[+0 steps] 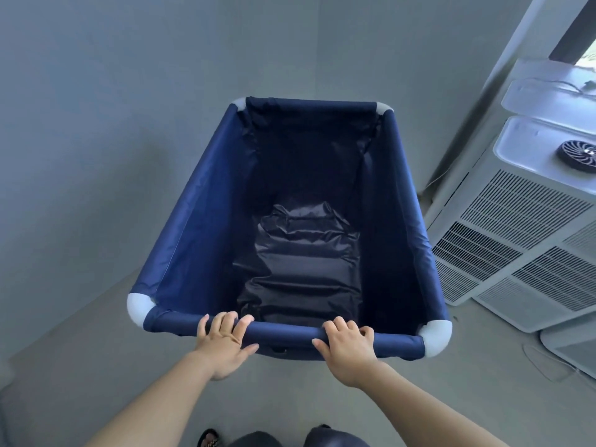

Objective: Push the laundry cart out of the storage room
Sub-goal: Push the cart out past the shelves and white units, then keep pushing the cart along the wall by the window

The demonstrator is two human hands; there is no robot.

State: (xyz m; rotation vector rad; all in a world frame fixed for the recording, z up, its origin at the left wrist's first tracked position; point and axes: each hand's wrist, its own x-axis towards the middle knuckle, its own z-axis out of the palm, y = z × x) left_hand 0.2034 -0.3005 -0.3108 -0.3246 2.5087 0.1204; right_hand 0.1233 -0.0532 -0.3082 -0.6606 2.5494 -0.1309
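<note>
The navy laundry cart (206, 221) stands on the grey floor (80, 343), its far end towards a corner of the walls. The left hand (224, 340) and right hand (350, 348) each have their grip clamped on its near rail. White appliances (522, 240) stand just beside its right side.

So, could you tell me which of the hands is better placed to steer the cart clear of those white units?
Probably the right hand: it grips the cart rim nearer the white units; the left hand rests looser.
</note>
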